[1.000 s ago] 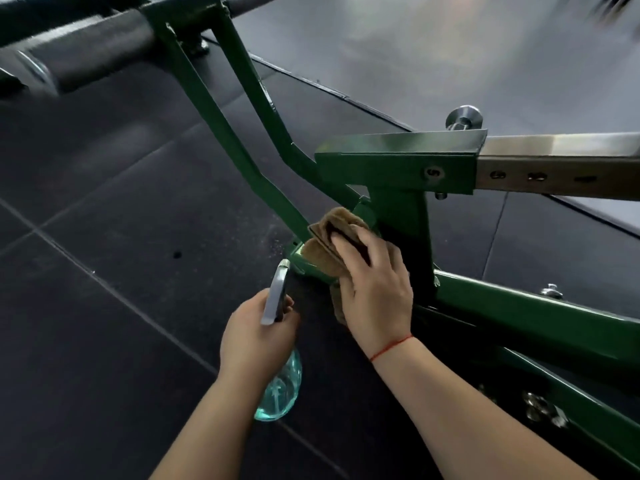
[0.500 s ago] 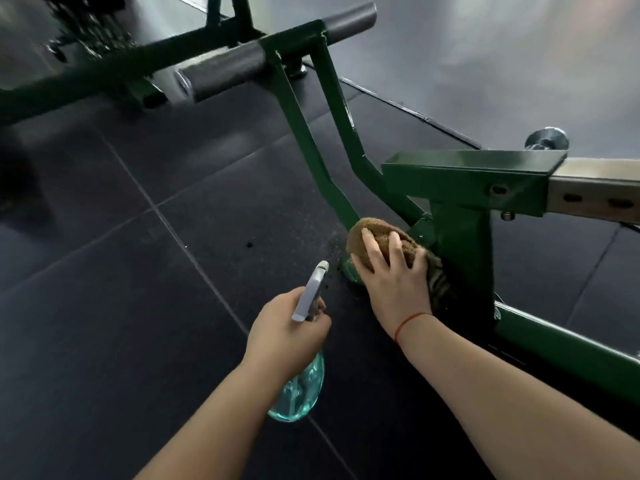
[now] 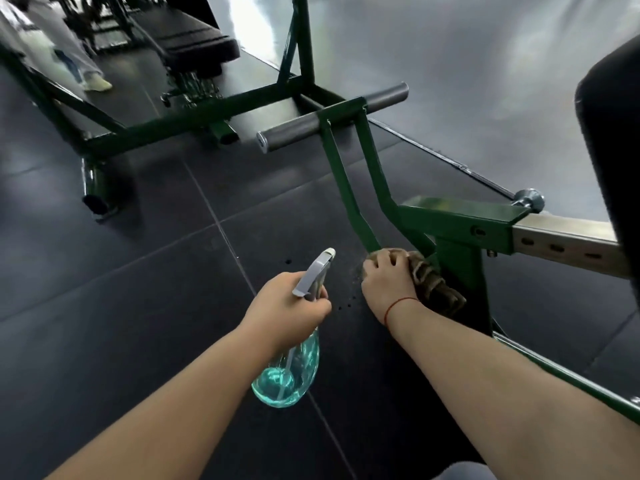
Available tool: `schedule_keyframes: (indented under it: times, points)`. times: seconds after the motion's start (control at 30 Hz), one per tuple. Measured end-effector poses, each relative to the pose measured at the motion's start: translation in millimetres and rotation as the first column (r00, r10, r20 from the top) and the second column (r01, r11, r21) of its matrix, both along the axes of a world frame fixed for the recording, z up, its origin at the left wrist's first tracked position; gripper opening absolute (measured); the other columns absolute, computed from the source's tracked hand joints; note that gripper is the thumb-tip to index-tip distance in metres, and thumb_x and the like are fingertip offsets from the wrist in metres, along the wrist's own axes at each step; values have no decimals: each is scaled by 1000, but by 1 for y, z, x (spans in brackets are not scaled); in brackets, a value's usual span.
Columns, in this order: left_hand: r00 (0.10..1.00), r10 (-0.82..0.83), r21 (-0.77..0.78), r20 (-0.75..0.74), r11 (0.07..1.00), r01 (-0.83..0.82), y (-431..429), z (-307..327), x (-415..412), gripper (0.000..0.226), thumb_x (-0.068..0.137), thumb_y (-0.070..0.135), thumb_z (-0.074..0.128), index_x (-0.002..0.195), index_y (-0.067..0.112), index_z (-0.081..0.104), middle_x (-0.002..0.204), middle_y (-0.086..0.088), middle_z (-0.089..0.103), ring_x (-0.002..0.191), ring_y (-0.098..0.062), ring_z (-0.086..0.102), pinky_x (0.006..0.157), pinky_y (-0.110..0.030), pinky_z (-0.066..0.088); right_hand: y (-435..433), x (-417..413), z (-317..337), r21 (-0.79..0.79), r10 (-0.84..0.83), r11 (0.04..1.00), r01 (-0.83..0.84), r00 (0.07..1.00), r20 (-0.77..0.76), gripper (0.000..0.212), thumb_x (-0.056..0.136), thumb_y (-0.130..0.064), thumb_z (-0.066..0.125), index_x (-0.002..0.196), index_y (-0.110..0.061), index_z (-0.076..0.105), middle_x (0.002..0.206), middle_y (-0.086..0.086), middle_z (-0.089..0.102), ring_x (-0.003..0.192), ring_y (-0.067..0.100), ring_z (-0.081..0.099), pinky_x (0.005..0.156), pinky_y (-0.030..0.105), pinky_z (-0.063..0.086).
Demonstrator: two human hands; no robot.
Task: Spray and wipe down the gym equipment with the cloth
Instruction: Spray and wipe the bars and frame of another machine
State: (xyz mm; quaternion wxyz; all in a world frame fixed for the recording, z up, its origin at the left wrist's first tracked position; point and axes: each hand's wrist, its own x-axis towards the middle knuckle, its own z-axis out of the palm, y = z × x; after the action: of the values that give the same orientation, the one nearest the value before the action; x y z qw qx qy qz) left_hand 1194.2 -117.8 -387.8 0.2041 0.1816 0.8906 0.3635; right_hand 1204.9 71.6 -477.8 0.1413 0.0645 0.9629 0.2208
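A green steel gym frame runs across the right half of the view, with two slanted bars rising to a grey roller handle. My right hand grips a brown cloth and presses it against the foot of the slanted bars, beside the green upright post. My left hand holds a clear teal spray bottle by its neck; the grey trigger head points up and to the right. The bottle hangs over the floor, left of the frame.
Black rubber floor tiles spread to the left and below. A second green frame with a black padded bench stands at the back left. A person's legs show at top left. A black pad fills the right edge.
The view has tilted up and pulled back, bringing the far frame and bench into sight. My right hand with the cloth has slid down to the base of the slanted bars. The bottle stays held.
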Motion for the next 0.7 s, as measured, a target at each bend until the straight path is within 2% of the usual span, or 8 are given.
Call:
schedule_keyframes:
  times: [0.07,0.17,0.23,0.33,0.4,0.5,0.63,0.7]
  points:
    - [1000,-7,-24,-27,1000,6,1,6,6,6,76,22,60,76,17,65,76,-5,70,80,-32,67,78,-52,57,14,-9,4,-121,-26,992,20,998,-52,43,104,-27,41,147,-30,45,160,7,22,146,43,14,109,74,22]
    - [997,-42,-95,-62,995,36,8,11,13,7,81,19,60,78,15,65,80,-6,70,81,-30,67,79,-50,57,31,-13,1,-203,-156,962,182,978,136,59,102,-33,48,154,-43,23,167,0,-6,150,40,0,109,75,22]
    - [998,-37,-120,-56,992,30,11,14,16,8,81,17,59,78,14,65,78,-7,69,78,-30,66,78,-47,56,31,-4,-8,-172,-204,957,233,964,170,57,104,-35,42,156,-39,21,167,2,-1,150,38,3,108,72,26]
    - [998,-17,-154,-67,988,6,13,21,20,9,82,18,57,76,15,64,69,0,62,65,-22,57,72,-40,55,16,13,-18,-31,-69,996,80,963,262,48,105,-28,40,153,-30,37,162,1,18,148,39,8,106,71,29]
    - [997,-2,-151,-76,988,-10,16,31,23,10,81,18,57,72,16,61,64,2,58,61,-20,52,66,-38,51,11,20,-18,-3,-50,999,53,959,281,45,105,-27,41,150,-30,42,161,0,24,149,37,9,107,70,29]
    - [999,37,-118,-17,992,-39,21,42,22,11,78,19,56,67,16,57,60,3,52,58,-20,48,62,-35,44,18,24,-10,-94,-76,990,101,967,243,45,104,-24,43,148,-28,46,159,-2,26,149,34,10,109,62,31]
    - [994,101,-19,39,995,-101,23,40,9,31,70,23,54,88,-1,62,73,-4,55,68,-19,48,66,-36,41,30,26,-8,-246,-141,952,182,975,173,48,100,-20,50,147,-25,45,160,-4,23,149,32,11,109,55,31]
    - [993,98,6,59,995,-98,22,27,2,24,80,16,58,92,-4,61,76,-6,55,71,-18,49,68,-36,41,31,24,-14,-249,-148,950,190,972,181,47,100,-26,53,146,-28,47,160,-5,21,150,33,9,108,58,30]
